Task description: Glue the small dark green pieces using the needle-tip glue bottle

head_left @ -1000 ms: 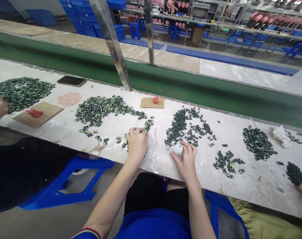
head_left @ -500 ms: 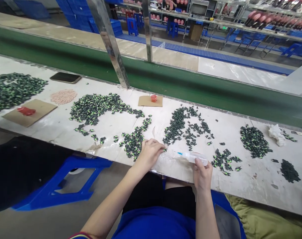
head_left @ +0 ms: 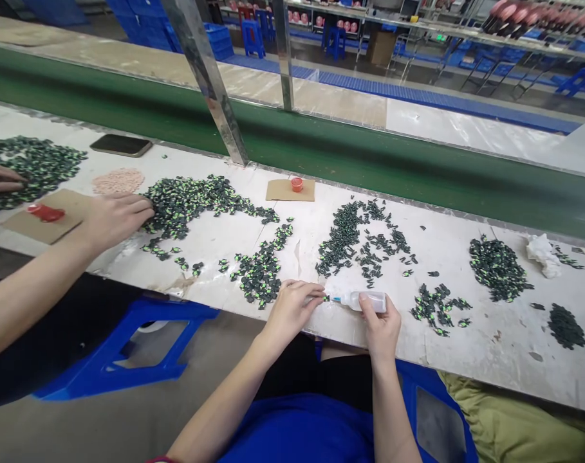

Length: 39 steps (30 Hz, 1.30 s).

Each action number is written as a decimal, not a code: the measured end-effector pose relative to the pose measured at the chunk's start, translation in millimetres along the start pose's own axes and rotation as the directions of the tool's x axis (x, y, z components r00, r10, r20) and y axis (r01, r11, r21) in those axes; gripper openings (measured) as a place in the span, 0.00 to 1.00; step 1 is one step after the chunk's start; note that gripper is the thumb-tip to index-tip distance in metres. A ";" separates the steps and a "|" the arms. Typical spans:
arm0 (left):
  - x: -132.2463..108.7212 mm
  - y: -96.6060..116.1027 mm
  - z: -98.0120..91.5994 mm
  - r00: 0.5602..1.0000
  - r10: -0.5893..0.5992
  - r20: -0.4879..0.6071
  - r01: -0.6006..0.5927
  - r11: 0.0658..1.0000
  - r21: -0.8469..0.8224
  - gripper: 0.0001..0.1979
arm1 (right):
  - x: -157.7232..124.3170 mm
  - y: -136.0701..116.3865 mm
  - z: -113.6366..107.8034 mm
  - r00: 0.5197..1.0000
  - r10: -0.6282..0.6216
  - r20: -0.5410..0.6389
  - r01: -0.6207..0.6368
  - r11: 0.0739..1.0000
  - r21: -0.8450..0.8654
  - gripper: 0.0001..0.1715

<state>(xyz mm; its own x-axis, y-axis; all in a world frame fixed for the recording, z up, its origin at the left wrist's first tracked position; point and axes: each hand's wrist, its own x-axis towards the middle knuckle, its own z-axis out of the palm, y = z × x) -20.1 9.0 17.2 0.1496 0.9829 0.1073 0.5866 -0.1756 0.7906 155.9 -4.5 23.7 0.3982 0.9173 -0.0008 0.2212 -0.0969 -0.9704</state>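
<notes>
Between the fingertips of my left hand (head_left: 297, 307) is a small black-and-green piece (head_left: 326, 298), pinched just above the table. My right hand (head_left: 383, 325) is closed around a clear squeeze bottle (head_left: 368, 301), tipped on its side with a blue needle tip pointing left. That tip is at the small piece, touching it or nearly so. Close to my left hand lies a pile of black-and-green pieces (head_left: 258, 273). Beyond both hands is a spread of small dark elongated parts (head_left: 343, 238).
A co-worker's hand (head_left: 121, 218) touches a larger pile (head_left: 190, 199) at left; another hand (head_left: 0, 179) is at the far-left pile. A red cap (head_left: 297, 184) sits on cardboard (head_left: 277, 190). A metal post (head_left: 210, 83) rises at the table's back edge. More piles (head_left: 497, 269) lie right.
My right hand has brought the bottle left, so its tip now meets the piece at my left fingertips. A co-worker's hands have come into view at the left piles.
</notes>
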 end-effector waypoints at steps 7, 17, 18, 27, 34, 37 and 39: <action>3.5 -1.7 -0.4 0.998 -0.055 0.026 0.055 0.998 -0.001 0.07 | -0.1 1.1 -0.3 0.999 0.012 0.033 -0.012 1.000 -0.004 0.20; 3.0 -5.1 0.3 0.999 -0.047 0.026 0.047 0.999 0.004 0.06 | -1.2 1.1 0.4 0.999 0.025 0.029 -0.026 0.999 0.026 0.19; 3.1 -4.8 0.2 0.999 -0.049 0.024 0.049 0.999 0.003 0.06 | -1.2 1.2 0.5 0.999 0.024 0.030 -0.025 0.999 0.028 0.19; 4.0 0.1 -1.4 0.996 -0.083 0.027 0.083 0.997 0.002 0.06 | -0.6 3.3 0.3 0.999 0.041 0.033 -0.042 0.998 0.038 0.19; 3.7 -2.9 -1.3 0.999 -0.050 0.014 0.050 0.999 0.002 0.05 | -0.4 3.5 0.0 0.998 0.047 0.041 -0.049 0.998 0.038 0.19; 3.6 -3.4 -1.4 0.999 -0.046 0.015 0.046 0.999 0.005 0.05 | -0.6 4.0 0.2 0.998 0.049 0.032 -0.050 0.998 0.026 0.20; 3.8 -2.9 -1.5 0.999 -0.050 0.019 0.050 0.999 0.006 0.05 | -0.9 4.5 0.5 0.999 0.047 0.027 -0.048 0.999 0.019 0.20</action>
<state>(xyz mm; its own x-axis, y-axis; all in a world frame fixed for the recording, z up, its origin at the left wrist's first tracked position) -22.4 13.3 16.2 0.1353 0.9892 0.0564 0.5983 -0.1269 0.7912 156.1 -5.6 19.2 0.3844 0.9216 -0.0533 0.1845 -0.1332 -0.9738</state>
